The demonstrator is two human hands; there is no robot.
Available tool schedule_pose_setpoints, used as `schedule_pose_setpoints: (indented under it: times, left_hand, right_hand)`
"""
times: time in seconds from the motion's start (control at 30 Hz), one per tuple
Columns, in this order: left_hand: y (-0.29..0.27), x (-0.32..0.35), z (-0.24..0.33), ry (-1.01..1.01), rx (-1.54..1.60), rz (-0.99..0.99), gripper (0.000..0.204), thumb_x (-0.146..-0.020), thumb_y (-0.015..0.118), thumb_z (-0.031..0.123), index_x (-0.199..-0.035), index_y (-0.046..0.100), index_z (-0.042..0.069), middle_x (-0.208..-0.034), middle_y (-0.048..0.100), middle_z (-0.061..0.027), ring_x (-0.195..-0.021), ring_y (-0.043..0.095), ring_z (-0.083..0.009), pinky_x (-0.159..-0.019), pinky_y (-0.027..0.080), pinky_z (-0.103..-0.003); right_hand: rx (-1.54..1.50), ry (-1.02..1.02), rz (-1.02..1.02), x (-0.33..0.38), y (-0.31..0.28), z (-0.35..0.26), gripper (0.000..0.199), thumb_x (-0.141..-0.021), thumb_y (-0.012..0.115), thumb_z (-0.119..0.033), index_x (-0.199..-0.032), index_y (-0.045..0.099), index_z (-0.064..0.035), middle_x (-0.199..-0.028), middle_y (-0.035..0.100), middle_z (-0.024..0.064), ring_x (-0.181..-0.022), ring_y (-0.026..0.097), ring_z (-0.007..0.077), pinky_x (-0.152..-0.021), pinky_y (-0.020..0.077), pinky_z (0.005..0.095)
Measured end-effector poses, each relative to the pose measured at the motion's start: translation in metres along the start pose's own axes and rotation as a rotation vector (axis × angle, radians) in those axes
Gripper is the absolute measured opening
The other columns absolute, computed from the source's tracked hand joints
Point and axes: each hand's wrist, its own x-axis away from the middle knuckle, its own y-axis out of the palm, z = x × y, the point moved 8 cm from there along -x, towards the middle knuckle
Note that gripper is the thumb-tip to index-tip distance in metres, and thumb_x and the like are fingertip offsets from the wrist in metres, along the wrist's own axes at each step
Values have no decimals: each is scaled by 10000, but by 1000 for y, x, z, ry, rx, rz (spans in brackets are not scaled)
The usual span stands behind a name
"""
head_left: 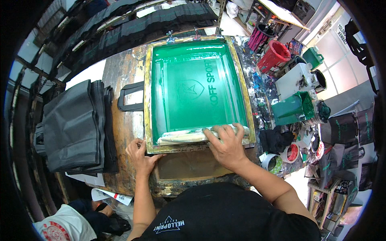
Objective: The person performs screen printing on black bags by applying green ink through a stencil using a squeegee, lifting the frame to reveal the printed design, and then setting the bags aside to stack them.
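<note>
In front of me lies a screen-printing frame [250, 100] with yellowish, stained edges and green ink spread over its mesh. An emblem and lettering show through the ink. A squeegee [181, 137] smeared with pale green rests across the frame's near end. My right hand [228, 145] grips the squeegee's right part, fingers over its top. My left hand [140, 157] is at the frame's near left corner, thumb and fingers apart, with the thumb along the near edge. A black bag's handle [130, 107] sticks out from under the frame's left side; the rest of it is hidden.
A stack of black fabric bags [74, 124] sits at left. Ink containers, including a red bucket [274, 56] and a green container [292, 108], crowd the right side. Clamps [171, 37] hold the far edge. Racks of black bags [161, 24] stand behind. A person [66, 223] is at lower left.
</note>
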Motion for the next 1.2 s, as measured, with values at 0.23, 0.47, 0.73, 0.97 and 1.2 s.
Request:
schedule_pose_setpoints:
  times: [0.23,0.47,0.73,0.97,1.2]
  left_hand:
    - [-13,10,-10,-32,191,265,755,-510,984,497,-1076,744,58,-1055,620,-81,-1081,494,-306,-985,340,-474]
    - [-64,-40,30,-136,992,337,768,-748,968,351,-1338,643,-20,-1161,703,-105,-1138,613,-237,-994,488,-393]
    - [-131,-122,78,-51,1107,570,757,-989,770,313,-1569,410,-14,-1326,613,-121,-1176,592,-191,-1064,442,-341]
    - [-77,-110,69,38,559,378,733,-1049,644,346,-1604,349,-32,-1391,544,-233,-1265,551,-312,-1095,428,-412]
    - [44,-56,2,-400,-44,-75,877,-979,652,577,-1514,443,-86,-1411,488,-324,-1277,512,-469,-1090,419,-541]
  right_hand:
    - [60,6,107,-15,-51,-15,429,-871,714,-160,-1294,649,-177,-1204,600,97,-1126,575,271,-1047,330,585]
    - [139,-27,209,-59,-108,-20,477,-842,743,-216,-1305,635,-170,-1125,580,106,-1095,561,294,-1044,331,581]
    - [312,-90,477,-154,-183,-12,469,-836,737,-463,-1185,689,-154,-968,618,101,-1016,607,297,-869,365,474]
    - [267,-134,475,-205,-220,-2,515,-998,564,-547,-935,656,-44,-830,615,136,-852,599,277,-867,410,475]
    - [291,-59,391,-229,-230,5,592,-1032,479,-610,-985,671,-52,-859,644,115,-894,614,255,-945,426,478]
